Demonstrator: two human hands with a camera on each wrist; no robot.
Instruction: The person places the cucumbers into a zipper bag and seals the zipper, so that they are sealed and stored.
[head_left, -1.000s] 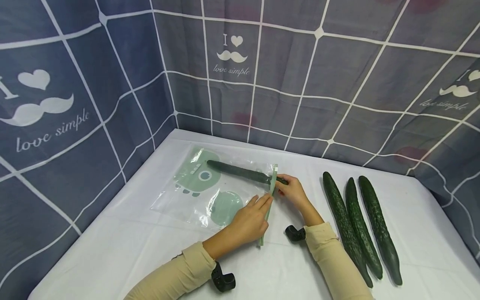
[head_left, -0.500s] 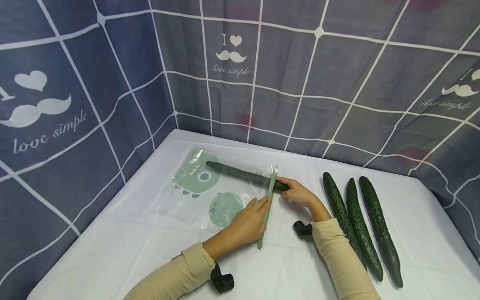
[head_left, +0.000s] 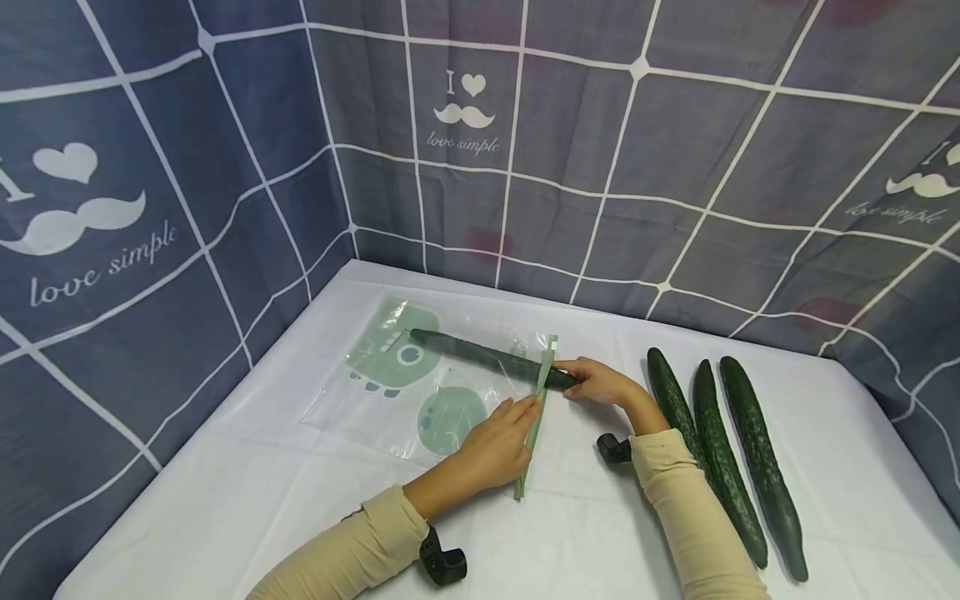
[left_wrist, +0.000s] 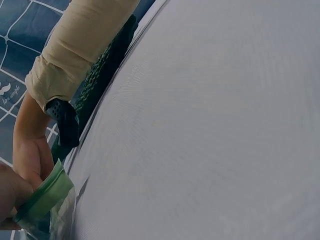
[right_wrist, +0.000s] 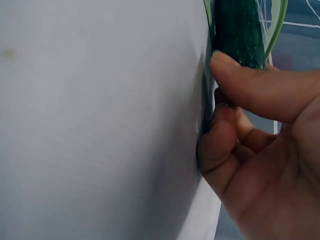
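Observation:
A clear zip bag point(head_left: 337, 408) with green cartoon prints lies flat, its green zip edge point(head_left: 534, 433) toward the right. Most of one dark green cucumber point(head_left: 480, 354) is inside; its near end sticks out past the zip edge. My left hand point(head_left: 491, 446) holds that edge at the mouth, fingers extended over it and thumb hidden in the head view. With thumb and fingers my right hand point(head_left: 603, 383) grips the cucumber's protruding end. The right wrist view shows the right thumb point(right_wrist: 240, 82) against the cucumber point(right_wrist: 240, 30), other fingers curled below.
Three more cucumbers, a left one point(head_left: 667, 392), a middle one point(head_left: 723, 467) and a right one point(head_left: 761, 458), lie on the white tablecloth point(head_left: 862, 467) beside the right forearm. A grey checked curtain point(head_left: 570, 125) stands behind the table. Black wrist devices point(head_left: 442, 562) hang under both cuffs.
My right hand has shifted right, from beside the zip edge to the cucumber's outer end. The cucumber's near end has dipped slightly toward me. The left hand stays nearly still on the bag.

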